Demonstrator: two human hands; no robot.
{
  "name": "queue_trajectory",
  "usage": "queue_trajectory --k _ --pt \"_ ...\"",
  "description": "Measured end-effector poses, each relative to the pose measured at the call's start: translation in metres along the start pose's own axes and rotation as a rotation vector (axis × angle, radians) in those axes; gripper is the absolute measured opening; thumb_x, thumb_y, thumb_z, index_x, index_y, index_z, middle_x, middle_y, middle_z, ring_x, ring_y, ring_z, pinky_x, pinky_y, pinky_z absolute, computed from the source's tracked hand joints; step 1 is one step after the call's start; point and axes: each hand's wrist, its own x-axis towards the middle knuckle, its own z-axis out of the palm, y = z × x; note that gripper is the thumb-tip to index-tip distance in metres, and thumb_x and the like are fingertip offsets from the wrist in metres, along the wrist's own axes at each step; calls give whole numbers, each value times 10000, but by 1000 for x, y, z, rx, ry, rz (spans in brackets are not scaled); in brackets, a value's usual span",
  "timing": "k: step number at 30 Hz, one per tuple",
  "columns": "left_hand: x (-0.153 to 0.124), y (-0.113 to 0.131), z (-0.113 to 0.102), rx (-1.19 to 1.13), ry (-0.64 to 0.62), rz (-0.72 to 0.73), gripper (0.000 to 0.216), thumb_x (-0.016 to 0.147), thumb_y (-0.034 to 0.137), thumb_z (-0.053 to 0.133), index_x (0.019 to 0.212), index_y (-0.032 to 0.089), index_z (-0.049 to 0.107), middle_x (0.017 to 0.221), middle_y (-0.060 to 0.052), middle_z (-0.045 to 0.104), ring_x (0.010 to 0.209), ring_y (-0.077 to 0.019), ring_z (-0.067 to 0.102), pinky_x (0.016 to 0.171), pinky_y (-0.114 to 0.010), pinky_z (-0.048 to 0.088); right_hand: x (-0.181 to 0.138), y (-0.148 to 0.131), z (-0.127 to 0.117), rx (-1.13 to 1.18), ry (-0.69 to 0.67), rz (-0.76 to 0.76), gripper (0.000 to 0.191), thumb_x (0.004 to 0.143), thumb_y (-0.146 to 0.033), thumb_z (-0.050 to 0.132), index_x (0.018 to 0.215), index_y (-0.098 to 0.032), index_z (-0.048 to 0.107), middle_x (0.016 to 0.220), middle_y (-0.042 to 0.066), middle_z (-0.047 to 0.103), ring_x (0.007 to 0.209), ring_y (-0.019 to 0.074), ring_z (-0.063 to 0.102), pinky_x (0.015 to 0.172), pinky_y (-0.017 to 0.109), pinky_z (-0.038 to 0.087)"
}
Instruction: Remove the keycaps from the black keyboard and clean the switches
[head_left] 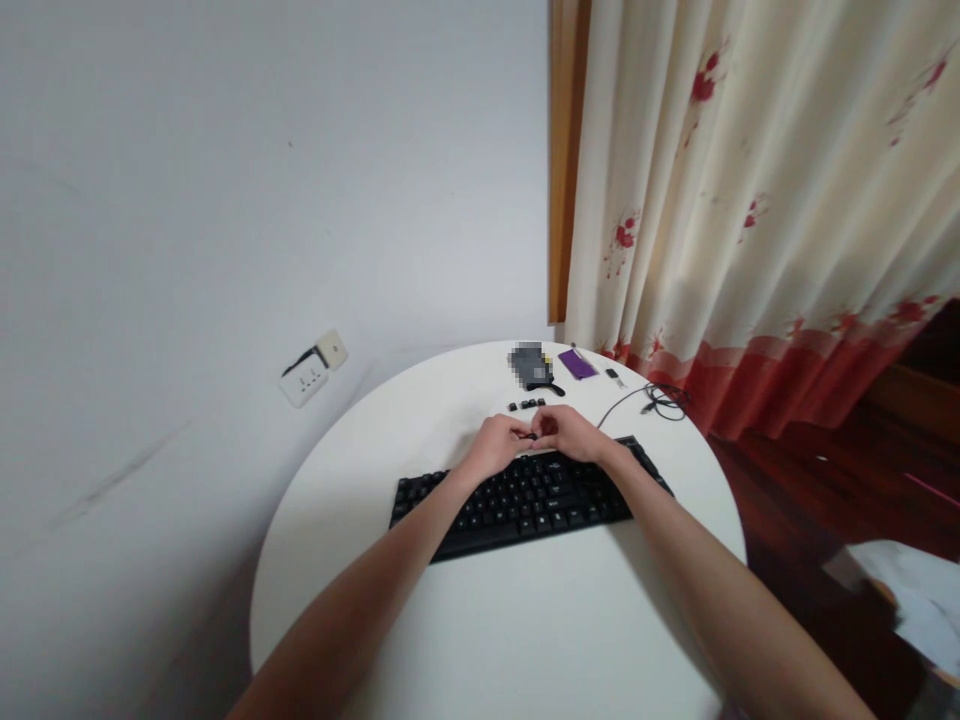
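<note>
A black keyboard [525, 500] lies across the middle of the white round table. Over its back edge, my left hand [496, 445] and my right hand [571, 433] meet with fingertips pinched together. Between them is a small black keycap [532, 436], partly covered by the fingers; both hands appear to grip it. Just behind my hands, several loose black keycaps [529, 404] stand in a short row on the table. My forearms and hands hide parts of the keyboard's left and right sides.
Toward the table's [337, 520] back are a dark blurred-out item [527, 365] with a black handle, a purple cloth [577, 364] and a small black-and-clear object [614, 377]. The keyboard's cable [664, 402] lies coiled at the right. A wall with a socket [304, 380] borders the left, a curtain [675, 200] the right.
</note>
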Motion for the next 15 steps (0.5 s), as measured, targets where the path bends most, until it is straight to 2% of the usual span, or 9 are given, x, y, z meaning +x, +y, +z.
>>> queue_trajectory --k 4,8,11,15 --pt "-8 -1 7 -139 -48 -31 213 775 264 694 934 155 784 893 -30 772 864 -230 689 730 -280 512 -2 5 -4 5 -56 45 261 666 -340 787 770 -156 634 686 -10 625 649 137 564 613 243 441" --pt "-7 -2 7 -128 -52 -47 208 784 203 677 963 171 778 918 -38 774 863 -218 699 773 -298 526 -3 9 -11 -35 -93 63 178 687 -252 730 826 -143 708 659 -9 643 618 132 554 612 244 439" --pt "-5 -4 12 -175 -37 -64 217 747 156 699 952 154 772 894 -53 774 836 -198 707 790 -296 538 -4 12 -16 -69 -109 80 175 715 -240 686 836 -135 756 677 16 688 632 144 575 641 261 458" --pt "-4 -7 21 -200 -32 -68 162 683 167 766 844 149 774 785 -43 764 764 -187 708 745 -282 545 -5 13 -21 -41 -152 144 201 698 -263 692 826 -131 774 745 40 737 662 161 612 663 272 480"
